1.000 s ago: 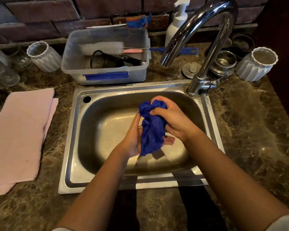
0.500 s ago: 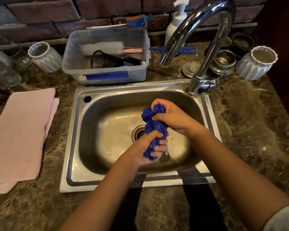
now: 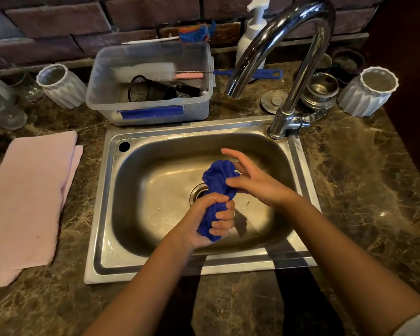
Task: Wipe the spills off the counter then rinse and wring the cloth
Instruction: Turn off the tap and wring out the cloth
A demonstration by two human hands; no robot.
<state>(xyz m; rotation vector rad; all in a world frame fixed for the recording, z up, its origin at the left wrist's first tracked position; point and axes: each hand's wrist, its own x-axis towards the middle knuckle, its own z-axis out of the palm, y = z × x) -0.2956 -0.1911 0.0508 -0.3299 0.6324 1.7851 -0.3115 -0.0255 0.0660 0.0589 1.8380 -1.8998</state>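
Observation:
A wet blue cloth [image 3: 218, 180] is bunched into a twisted roll over the steel sink [image 3: 155, 260], just right of the drain [image 3: 199, 191]. My left hand [image 3: 211, 219] is clenched around the cloth's lower end. My right hand [image 3: 252, 180] is beside the cloth's upper end with fingers spread, touching it only at the palm and thumb side. No water runs from the chrome tap [image 3: 289, 44] above the basin. The brown marble counter [image 3: 361, 190] surrounds the sink.
A folded pink towel [image 3: 29, 200] lies left of the sink. Behind it stand a clear plastic tub [image 3: 153, 107] with a bottle brush and mesh cup, white ribbed cups [image 3: 61, 86] [image 3: 369, 90], glassware, a soap pump [image 3: 252, 27] and metal strainer parts [image 3: 323, 90].
My left hand closed around the cloth's lower end and squeezed it. My right hand, which gripped the top, has now opened its fingers and loosened off the cloth.

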